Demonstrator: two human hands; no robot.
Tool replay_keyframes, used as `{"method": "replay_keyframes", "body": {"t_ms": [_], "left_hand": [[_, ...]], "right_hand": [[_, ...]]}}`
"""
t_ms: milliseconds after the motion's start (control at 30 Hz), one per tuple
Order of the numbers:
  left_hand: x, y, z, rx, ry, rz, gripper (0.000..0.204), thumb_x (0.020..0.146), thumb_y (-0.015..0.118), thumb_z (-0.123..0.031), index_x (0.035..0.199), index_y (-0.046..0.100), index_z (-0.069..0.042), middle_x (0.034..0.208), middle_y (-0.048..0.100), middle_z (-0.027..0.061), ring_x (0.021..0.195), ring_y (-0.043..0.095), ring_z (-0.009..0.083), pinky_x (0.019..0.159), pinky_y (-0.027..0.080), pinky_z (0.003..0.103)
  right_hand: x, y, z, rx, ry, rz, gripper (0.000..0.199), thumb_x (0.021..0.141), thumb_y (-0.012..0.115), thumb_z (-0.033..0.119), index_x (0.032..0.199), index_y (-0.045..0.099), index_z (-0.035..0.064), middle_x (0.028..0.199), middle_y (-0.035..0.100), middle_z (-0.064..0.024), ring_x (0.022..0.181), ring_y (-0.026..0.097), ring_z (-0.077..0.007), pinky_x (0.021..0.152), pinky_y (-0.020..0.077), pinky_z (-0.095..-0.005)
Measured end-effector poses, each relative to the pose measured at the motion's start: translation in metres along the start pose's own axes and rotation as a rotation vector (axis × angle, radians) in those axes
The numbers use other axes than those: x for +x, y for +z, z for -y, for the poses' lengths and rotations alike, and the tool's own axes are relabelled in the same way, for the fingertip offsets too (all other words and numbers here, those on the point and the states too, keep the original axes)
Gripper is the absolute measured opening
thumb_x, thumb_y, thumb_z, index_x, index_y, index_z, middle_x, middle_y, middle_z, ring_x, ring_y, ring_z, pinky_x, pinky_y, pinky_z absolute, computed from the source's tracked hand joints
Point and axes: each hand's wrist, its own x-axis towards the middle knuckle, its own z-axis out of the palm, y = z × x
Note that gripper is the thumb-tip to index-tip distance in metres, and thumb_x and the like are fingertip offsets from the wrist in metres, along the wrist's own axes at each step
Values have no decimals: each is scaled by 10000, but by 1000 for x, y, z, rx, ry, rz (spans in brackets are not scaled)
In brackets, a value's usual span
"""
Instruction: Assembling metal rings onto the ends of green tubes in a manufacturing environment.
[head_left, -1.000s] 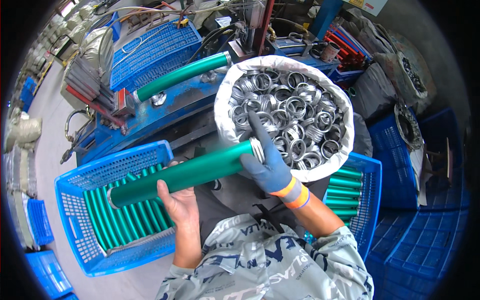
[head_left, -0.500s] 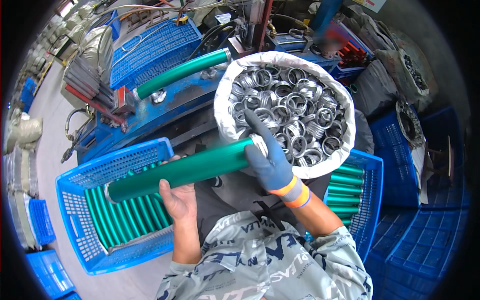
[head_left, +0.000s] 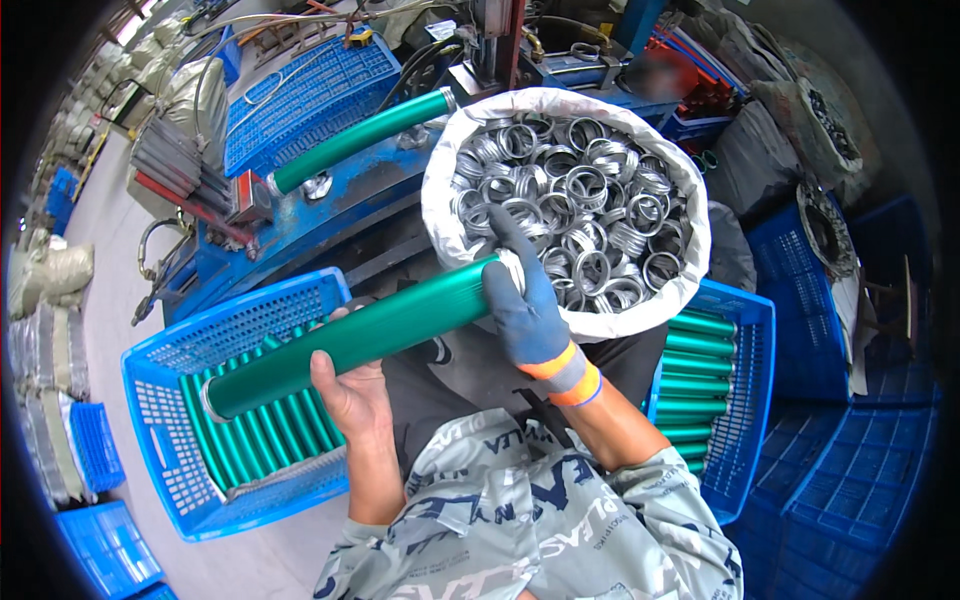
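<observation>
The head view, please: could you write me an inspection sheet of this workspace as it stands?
Surface: blue metal machine bed ahead; pale floor at left.
Job's things: long green metal tube held level across the lap; white sack of silver metal rings at its right end.
Clutter: left blue plastic crate holding green tubes; right blue crate with more; second green tube lying on the machine.
Grippers: bare left hand grips the tube from below; right hand in a blue-grey glove covers the tube's right end.
Cables: black hoses at the machine's left.
Surroundings: stacked blue crates right, filled sacks left.
</observation>
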Motion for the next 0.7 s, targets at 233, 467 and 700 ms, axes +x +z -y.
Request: {"method": "replay_keyframes", "body": {"t_ms": [233,467,700], "left_hand": [[2,-2,9,16,21,33,531,1085,781,-430,1451,685,-56,1489,725,157,1355,736,331,1103,677,540],[15,-18,4,-42,-90,-58,580,1109,729,-514,1490,670,-81,1475,738,128,1373,717,338,1113,649,563],[32,-26,-14,-170,-198,-109,648,1101,721,-583,1481,646,-63,1445,748,160,1316,743,339,1098,652,532]], "right_hand": [[5,-10,4,-22,21,68,720,1119,661,232,1710,423,-101,1678,562,-299,1592,524,-359,1319,384,-408],[6,-26,19,206,111,256,1275,867,938,209,1835,139,-14,1772,416,-256,1536,520,-289,1266,422,-386],[82,-77,13,-24,-5,189,567,1195,561,250,1718,527,32,1491,726,-123,1094,727,-146,957,579,-315]]}}
